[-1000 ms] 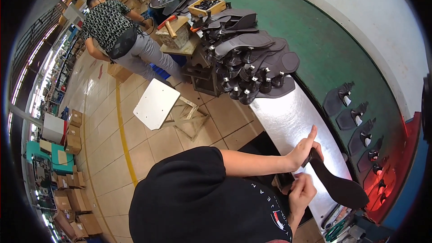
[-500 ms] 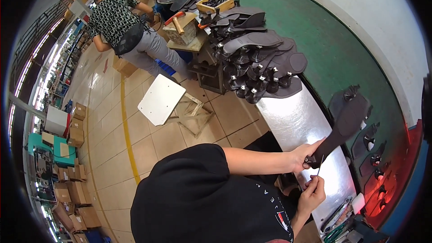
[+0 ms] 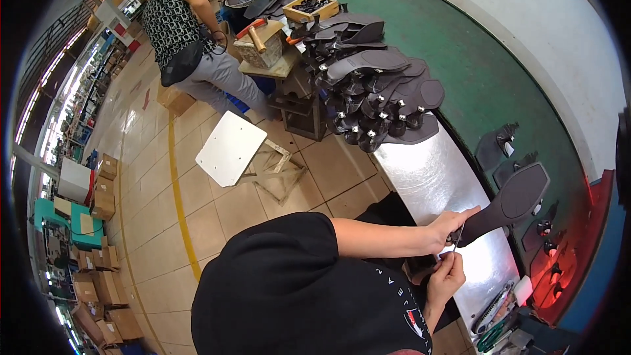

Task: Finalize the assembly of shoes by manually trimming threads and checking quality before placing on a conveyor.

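Observation:
My left hand point(image 3: 448, 229) grips the near, narrow end of a dark grey shoe sole point(image 3: 516, 197), which points away to the right over a shiny metal bench top point(image 3: 420, 164). Small black parts show at the gripped end, partly covered by fingers. Just below, my right hand point(image 3: 447, 276) pinches a thin metal rod-like tool point(image 3: 458, 240), its tip up against the sole's end. Beyond the bench, several similar soles with black fittings, one of them a sole point(image 3: 493, 148), lie in a row on the green table point(image 3: 453, 33).
A tall pile of dark soles point(image 3: 394, 92) covers the bench's far end. Behind it stands a wooden box point(image 3: 311, 8) of small black parts. Scissors point(image 3: 490, 336) and other tools lie at the near end. A white-topped stool point(image 3: 231, 149) and another person point(image 3: 174, 26) are to the left.
The sole has turned so its flat outlined face shows, and swung slightly lower. My right hand and the tool have shifted left. The other person has moved a little, with an arm bent differently.

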The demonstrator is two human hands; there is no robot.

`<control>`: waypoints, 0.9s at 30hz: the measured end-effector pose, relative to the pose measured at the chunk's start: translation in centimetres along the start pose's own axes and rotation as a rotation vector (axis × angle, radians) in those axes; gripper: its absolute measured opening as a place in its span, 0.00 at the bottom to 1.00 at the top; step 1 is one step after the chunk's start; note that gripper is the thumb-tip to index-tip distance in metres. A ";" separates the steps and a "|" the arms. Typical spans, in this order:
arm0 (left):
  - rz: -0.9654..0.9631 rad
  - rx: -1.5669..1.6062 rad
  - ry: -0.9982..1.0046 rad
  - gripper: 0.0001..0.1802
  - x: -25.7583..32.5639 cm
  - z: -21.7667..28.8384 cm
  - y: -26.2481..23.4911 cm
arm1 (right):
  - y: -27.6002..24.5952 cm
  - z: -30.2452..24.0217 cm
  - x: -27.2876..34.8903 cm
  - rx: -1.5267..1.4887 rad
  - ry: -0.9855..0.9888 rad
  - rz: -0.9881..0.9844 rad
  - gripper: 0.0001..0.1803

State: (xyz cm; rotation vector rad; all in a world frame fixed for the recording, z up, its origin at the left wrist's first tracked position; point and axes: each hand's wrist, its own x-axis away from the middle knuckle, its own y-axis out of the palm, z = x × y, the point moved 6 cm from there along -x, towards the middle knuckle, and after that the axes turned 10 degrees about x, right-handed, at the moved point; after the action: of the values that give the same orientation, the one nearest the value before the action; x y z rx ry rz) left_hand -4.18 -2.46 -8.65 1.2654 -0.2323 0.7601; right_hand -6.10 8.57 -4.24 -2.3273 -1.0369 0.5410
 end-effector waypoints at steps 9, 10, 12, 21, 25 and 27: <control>-0.016 -0.227 0.198 0.33 0.4 3.0 1.5 | 1.3 -6.0 4.0 0.010 -0.246 -0.194 0.04; -0.013 -0.290 0.234 0.39 0.0 4.2 0.3 | 0.0 -4.0 3.8 -0.003 -0.170 -0.103 0.07; 0.010 -0.267 0.397 0.45 0.9 8.0 -0.5 | -3.3 -4.2 3.7 -0.032 -0.026 0.006 0.10; 0.099 -0.422 1.082 0.08 12.8 25.9 0.0 | -4.1 -0.2 6.9 -0.102 0.052 0.038 0.11; 0.480 -1.063 1.614 0.15 15.6 36.2 -4.2 | -4.4 1.1 6.3 -0.136 0.088 0.046 0.11; 0.889 -1.525 1.843 0.17 18.2 36.1 -2.6 | -4.7 2.8 6.1 -0.116 0.129 0.070 0.10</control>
State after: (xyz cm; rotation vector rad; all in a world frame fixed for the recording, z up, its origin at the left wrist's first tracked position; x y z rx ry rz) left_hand 19.65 -28.79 10.81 -1.2731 0.2096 1.6500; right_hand -6.43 16.70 -4.42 -2.4720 -0.9525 0.3598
